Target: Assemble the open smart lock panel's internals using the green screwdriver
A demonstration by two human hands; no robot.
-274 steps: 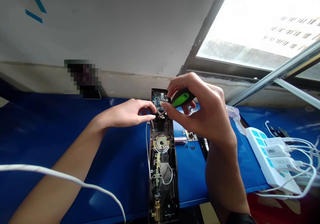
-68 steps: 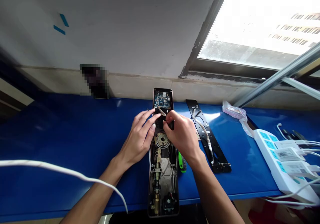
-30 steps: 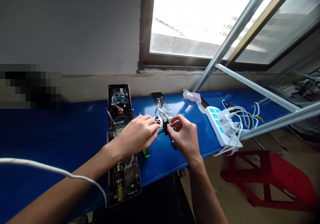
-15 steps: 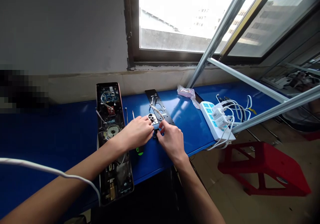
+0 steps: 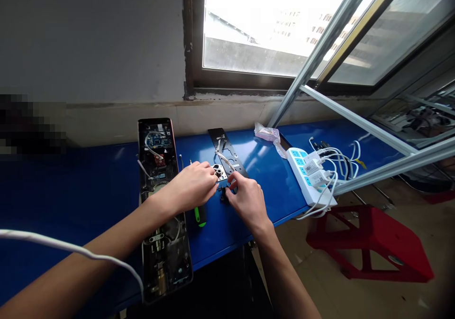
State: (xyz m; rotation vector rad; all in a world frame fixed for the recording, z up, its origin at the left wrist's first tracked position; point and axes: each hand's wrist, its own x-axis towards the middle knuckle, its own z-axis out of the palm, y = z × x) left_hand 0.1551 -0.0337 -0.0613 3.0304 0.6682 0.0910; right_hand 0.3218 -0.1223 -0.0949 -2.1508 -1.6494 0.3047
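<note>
My left hand [image 5: 195, 186] is closed on the edge of a small module [image 5: 221, 172] with a silver plate and a round black part; its fingertips are mostly hidden. Facing it from the right, my right hand [image 5: 248, 198] is closed, thumb and index finger pinching at a small black part [image 5: 223, 194] just below the module. Behind both hands lies a long black plate [image 5: 227, 144] with cut-outs. A light cable [image 5: 224, 159] runs from that plate to the right fingers. Under my left forearm is a long open black housing [image 5: 174, 257] with circuit boards inside.
A green and black screwdriver [image 5: 200, 216] lies on the blue table [image 5: 88, 181] beside the housing. On the right are a white power strip [image 5: 304, 181] with plugged chargers, a plastic bag [image 5: 267, 133] and a metal frame [image 5: 359, 116]. A red stool [image 5: 377, 243] stands on the floor.
The view has shifted slightly. Both hands stay at the module, and the black part under the right fingers shows a little more. The screwdriver handle is more exposed.
</note>
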